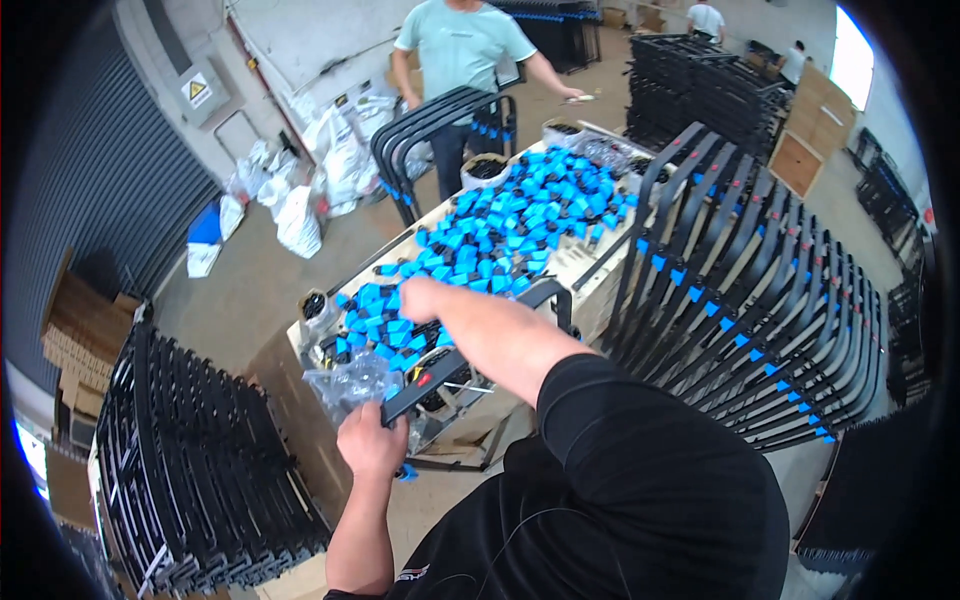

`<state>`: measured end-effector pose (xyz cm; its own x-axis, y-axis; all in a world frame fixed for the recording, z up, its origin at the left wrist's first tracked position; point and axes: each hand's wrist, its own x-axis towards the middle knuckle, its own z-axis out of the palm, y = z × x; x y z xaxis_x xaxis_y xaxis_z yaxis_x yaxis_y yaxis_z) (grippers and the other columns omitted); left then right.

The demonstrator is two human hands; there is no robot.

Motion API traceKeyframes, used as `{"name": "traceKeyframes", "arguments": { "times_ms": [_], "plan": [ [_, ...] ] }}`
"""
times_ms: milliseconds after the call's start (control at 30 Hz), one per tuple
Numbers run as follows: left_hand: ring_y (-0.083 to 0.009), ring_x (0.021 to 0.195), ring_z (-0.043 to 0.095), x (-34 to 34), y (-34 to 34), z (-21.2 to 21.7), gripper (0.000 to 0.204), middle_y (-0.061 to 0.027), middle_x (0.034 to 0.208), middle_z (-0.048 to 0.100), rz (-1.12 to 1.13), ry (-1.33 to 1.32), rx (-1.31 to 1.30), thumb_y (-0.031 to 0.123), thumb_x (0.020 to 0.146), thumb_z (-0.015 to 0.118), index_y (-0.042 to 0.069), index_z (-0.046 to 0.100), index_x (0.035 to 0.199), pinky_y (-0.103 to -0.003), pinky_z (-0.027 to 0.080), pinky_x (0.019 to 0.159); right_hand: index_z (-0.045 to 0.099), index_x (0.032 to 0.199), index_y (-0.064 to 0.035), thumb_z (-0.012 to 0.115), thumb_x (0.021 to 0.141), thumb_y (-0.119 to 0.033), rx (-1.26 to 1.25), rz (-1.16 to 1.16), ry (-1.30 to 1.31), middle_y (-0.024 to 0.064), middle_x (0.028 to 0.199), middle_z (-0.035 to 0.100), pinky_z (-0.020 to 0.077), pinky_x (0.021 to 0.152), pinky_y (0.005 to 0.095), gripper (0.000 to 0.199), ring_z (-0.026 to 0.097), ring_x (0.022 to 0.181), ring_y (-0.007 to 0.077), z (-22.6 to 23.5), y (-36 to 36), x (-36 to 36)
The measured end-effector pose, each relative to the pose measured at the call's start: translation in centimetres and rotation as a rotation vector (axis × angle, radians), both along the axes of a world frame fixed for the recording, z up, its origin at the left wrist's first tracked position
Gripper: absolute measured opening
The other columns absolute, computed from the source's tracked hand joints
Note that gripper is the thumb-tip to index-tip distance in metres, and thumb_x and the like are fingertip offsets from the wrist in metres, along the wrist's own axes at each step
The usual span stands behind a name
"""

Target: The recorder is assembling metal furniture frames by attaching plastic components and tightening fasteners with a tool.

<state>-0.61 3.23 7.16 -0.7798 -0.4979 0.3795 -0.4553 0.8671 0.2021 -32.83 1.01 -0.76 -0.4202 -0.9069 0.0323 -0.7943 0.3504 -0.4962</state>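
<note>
My left hand (373,440) is closed round the lower left end of a black metal frame (455,364), near a red patch on its bar. The frame slants up to the right, over the table's near edge, to a rounded corner partly behind my right arm. My right hand (420,298) reaches across it into a heap of blue-and-black plastic parts (500,225). Its fingers curl downward among the parts; what they hold, if anything, is hidden. Beside my left hand lies a clear plastic bag (352,382) at the table's corner.
White tubs with dark small parts stand at the table's edges, one at the left corner (316,308). Black frames with blue parts (750,290) stand in a row at right; stacked black frames (190,460) are at left. Across the table a person (465,50) stands behind more frames (440,130).
</note>
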Motion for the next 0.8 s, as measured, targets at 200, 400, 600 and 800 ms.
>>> {"name": "traceKeyframes", "arguments": {
  "times_ms": [200, 400, 600, 800],
  "plan": [
    [-0.0350, 0.076, 0.066, 2.3, 0.0, -0.4, 0.028, -0.0124, 0.080, 0.067, -0.275, 0.092, -0.073, 0.025, 0.066, 0.080, 0.009, 0.066, 0.084, -0.046, 0.052, 0.073, 0.073, 0.089, -0.0027, 0.067, 0.082, -0.028, -0.097, -0.154, -0.170, 0.0225, 0.096, 0.072, 0.0557, 0.082, 0.0496, 0.027, 0.070, 0.093, 0.0397, 6.8, 9.8, 9.0],
    [-0.0381, 0.082, 0.064, 2.0, 6.8, 1.7, 0.028, -0.0150, 0.084, 0.066, -0.499, 0.098, -0.015, 0.018, 0.065, 0.078, 0.008, 0.065, 0.087, -0.048, 0.051, 0.075, 0.071, 0.094, -0.0054, 0.065, 0.083, -0.023, 0.086, -0.157, -0.231, 0.0200, 0.095, 0.072, 0.0546, 0.082, 0.0473, 0.022, 0.069, 0.093, 0.0373, 7.7, 22.2, 9.4],
    [-0.0136, 0.069, 0.056, 5.3, 8.4, -2.3, 0.015, -0.0039, 0.073, 0.060, -0.377, 0.163, 0.627, 0.002, 0.073, 0.070, 0.003, 0.059, 0.083, -0.031, 0.046, 0.064, 0.068, 0.097, -0.0041, 0.071, 0.088, -0.023, -0.601, -0.326, -0.437, 0.0127, 0.087, 0.072, 0.0543, 0.071, 0.0401, 0.021, 0.069, 0.083, 0.0243, 9.9, 34.1, 7.8],
    [-0.0058, 0.066, 0.042, 4.7, 18.1, -2.3, 0.015, 0.0040, 0.069, 0.049, -0.484, 0.399, 0.716, -0.004, 0.072, 0.059, 0.007, 0.048, 0.073, -0.024, 0.035, 0.059, 0.063, 0.109, -0.0033, 0.070, 0.096, -0.022, -0.737, -0.318, -0.439, 0.0081, 0.097, 0.070, 0.0539, 0.087, 0.0318, 0.024, 0.065, 0.092, 0.0156, 14.3, 60.3, 10.9]
  ]
}}
